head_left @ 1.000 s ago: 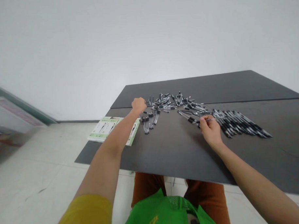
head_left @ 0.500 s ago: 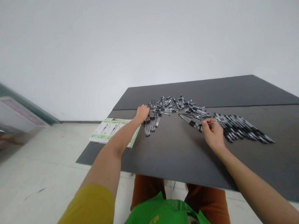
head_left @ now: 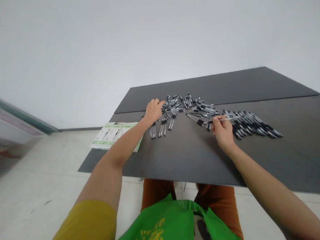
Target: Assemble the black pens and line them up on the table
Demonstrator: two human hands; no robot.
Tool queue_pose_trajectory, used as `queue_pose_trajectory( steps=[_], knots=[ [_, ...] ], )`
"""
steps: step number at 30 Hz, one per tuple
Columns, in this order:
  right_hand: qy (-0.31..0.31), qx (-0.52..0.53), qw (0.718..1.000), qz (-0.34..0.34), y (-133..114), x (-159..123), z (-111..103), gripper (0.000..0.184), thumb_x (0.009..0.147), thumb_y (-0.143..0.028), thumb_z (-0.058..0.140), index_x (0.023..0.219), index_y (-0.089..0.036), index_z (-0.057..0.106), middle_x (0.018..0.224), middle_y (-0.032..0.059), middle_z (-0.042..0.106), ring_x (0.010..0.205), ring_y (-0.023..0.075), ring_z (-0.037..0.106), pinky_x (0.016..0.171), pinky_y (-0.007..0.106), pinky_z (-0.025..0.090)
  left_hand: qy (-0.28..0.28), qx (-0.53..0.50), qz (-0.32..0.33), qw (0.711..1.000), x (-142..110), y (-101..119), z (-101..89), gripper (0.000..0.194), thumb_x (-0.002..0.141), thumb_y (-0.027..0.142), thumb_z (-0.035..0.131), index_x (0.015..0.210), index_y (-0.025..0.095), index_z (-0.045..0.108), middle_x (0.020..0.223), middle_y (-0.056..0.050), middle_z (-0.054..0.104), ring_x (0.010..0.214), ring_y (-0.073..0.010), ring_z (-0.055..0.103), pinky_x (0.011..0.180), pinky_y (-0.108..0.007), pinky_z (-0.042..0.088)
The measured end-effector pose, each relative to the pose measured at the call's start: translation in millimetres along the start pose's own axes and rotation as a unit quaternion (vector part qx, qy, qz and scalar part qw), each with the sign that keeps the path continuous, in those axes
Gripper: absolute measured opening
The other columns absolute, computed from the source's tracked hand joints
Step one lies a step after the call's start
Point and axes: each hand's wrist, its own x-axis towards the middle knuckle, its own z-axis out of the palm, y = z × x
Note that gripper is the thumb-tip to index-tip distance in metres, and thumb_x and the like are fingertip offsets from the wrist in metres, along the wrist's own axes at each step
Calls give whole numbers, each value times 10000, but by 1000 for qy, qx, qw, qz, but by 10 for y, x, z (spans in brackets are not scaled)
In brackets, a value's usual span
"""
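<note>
A loose heap of black and silver pens (head_left: 185,103) lies across the middle of a dark table (head_left: 182,157). My left hand (head_left: 153,110) rests at the heap's left end with its fingers curled over some pens; what it grips is hidden. A short row of pens (head_left: 161,126) lies just below that hand. My right hand (head_left: 221,130) pinches a thin silver pen (head_left: 226,119) that points to the right. Beside it lies a tidy row of black pens (head_left: 251,123).
Green and white printed cards (head_left: 112,134) lie on the table's left corner. A green bag (head_left: 174,226) sits on my lap at the near edge. A pale floor spreads to the left and a white wall rises behind the table.
My left hand slid from the heap's left end toward me, then back up to the pens. My right hand kept its pinch on the thin pen. The view shifted a little.
</note>
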Motion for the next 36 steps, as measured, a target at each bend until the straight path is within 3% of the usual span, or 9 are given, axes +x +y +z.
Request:
queue_pose_trajectory(
  steps=[4, 7, 9, 11, 14, 16, 18, 23, 36],
  knots=[
    [-51, 115, 990, 66, -77, -60, 93, 322, 733, -493, 698, 771, -237, 506, 541, -61, 490, 393, 76, 369, 369, 218, 238, 34, -137, -9, 990, -154, 373, -92, 317, 906, 144, 492, 1165, 187, 669, 1102, -112, 656, 1111, -257, 534, 993, -401, 402],
    [-112, 181, 971, 111, -90, -116, 142, 296, 723, -456, 722, 759, -219, 548, 572, -51, 525, 395, 67, 383, 378, 216, 274, 24, -377, -87, 922, -283, 741, -75, 195, 859, 198, 645, 1044, 141, 668, 979, -86, 698, 924, -187, 619, 904, -351, 466],
    [-132, 217, 960, 118, -66, -123, 155, 287, 744, -456, 717, 770, -211, 572, 597, -45, 559, 390, 66, 401, 387, 222, 323, -38, -554, -139, 820, -364, 986, -24, 212, 836, 262, 709, 984, 120, 653, 926, -83, 705, 801, -142, 630, 813, -319, 492],
    [-139, 240, 951, 135, -23, -94, 141, 288, 775, -469, 702, 788, -204, 591, 640, -31, 614, 401, 76, 460, 401, 228, 379, -129, -693, -164, 690, -441, 1205, 52, 251, 836, 321, 725, 942, 111, 638, 902, -82, 708, 714, -100, 611, 766, -297, 497],
    [-128, 262, 939, 181, 54, -13, 84, 282, 822, -468, 673, 786, -203, 584, 662, -21, 659, 444, 93, 557, 440, 223, 458, -199, -809, -192, 518, -541, 1456, 201, 233, 829, 291, 743, 897, 114, 608, 857, -52, 696, 633, -49, 556, 709, -250, 480],
    [-131, 273, 933, 196, 107, 27, 44, 273, 844, -453, 657, 775, -203, 575, 637, -20, 662, 457, 105, 596, 469, 227, 502, -198, -849, -217, 439, -597, 1569, 305, 221, 803, 223, 767, 864, 118, 583, 813, -24, 674, 603, -35, 526, 667, -224, 458],
    [-154, 275, 929, 194, 159, 42, 21, 260, 854, -436, 646, 778, -197, 578, 619, -7, 667, 468, 129, 627, 482, 243, 533, -191, -874, -221, 388, -644, 1637, 391, 254, 767, 186, 796, 843, 121, 562, 793, -11, 658, 605, -38, 525, 653, -218, 447],
    [-202, 274, 924, 175, 252, 32, 15, 218, 856, -386, 635, 787, -184, 592, 624, 14, 684, 467, 152, 649, 480, 265, 566, -186, -907, -165, 340, -721, 1668, 476, 348, 712, 234, 849, 840, 131, 543, 829, -3, 645, 639, -47, 531, 677, -234, 440],
    [-182, 263, 936, 149, 222, 3, 15, 191, 755, -357, 688, 741, -178, 623, 591, 20, 684, 447, 153, 641, 445, 249, 549, -183, -910, -155, 337, -738, 1671, 473, 312, 762, 268, 810, 840, 142, 535, 849, 5, 606, 648, -53, 502, 694, -253, 402]
  ],
)
